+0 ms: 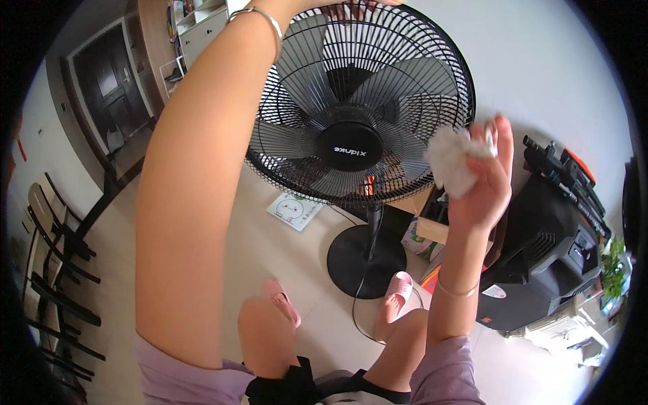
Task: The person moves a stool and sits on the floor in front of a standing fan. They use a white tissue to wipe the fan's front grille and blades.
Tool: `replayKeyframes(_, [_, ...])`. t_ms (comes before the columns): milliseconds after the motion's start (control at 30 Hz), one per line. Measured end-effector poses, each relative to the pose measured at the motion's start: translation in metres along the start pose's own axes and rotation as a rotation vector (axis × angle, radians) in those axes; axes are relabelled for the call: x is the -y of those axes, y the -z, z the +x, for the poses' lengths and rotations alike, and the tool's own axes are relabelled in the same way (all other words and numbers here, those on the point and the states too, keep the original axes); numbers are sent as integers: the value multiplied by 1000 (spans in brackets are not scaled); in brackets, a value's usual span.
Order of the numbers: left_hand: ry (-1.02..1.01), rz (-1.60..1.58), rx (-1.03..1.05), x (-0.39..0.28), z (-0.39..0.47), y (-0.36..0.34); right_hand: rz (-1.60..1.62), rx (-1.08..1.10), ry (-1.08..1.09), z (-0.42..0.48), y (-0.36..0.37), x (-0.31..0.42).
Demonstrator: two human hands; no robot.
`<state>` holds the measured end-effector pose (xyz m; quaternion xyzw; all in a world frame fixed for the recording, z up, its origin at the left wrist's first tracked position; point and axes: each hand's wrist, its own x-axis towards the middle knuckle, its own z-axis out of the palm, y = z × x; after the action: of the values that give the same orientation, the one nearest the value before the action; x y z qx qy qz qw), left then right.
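A black pedestal fan [349, 147] stands before me, with grey blades behind its wire guard. My left hand [349, 8] is at the top rim of the guard; its fingers show through the wires behind the rim, and part of the hand is cut off by the picture's upper edge. My right hand [488, 177] pinches a crumpled whitish cloth [451, 161] at the guard's right side. The cloth overlaps the rim in view; whether it touches cannot be told. The fan's round base [367, 263] rests on the floor between my slippered feet.
A black speaker [536, 258] with a dark tubular stand [562, 182] on it is at the right, beside an open cardboard box [430, 229]. A power cord [356, 304] loops near my foot. A flat printed box [295, 210] lies behind the base. Chairs [55, 238] stand far left.
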<state>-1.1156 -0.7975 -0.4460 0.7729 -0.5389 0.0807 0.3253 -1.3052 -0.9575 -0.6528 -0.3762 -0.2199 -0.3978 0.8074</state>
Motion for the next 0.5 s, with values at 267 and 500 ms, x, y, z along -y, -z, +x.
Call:
replayKeyframes(267, [-140, 21, 30, -3, -8, 3, -436, 296, 345, 57, -50, -27])
replayKeyframes(500, [-117, 23, 21, 4, -34, 13, -754, 295, 565, 43, -47, -52])
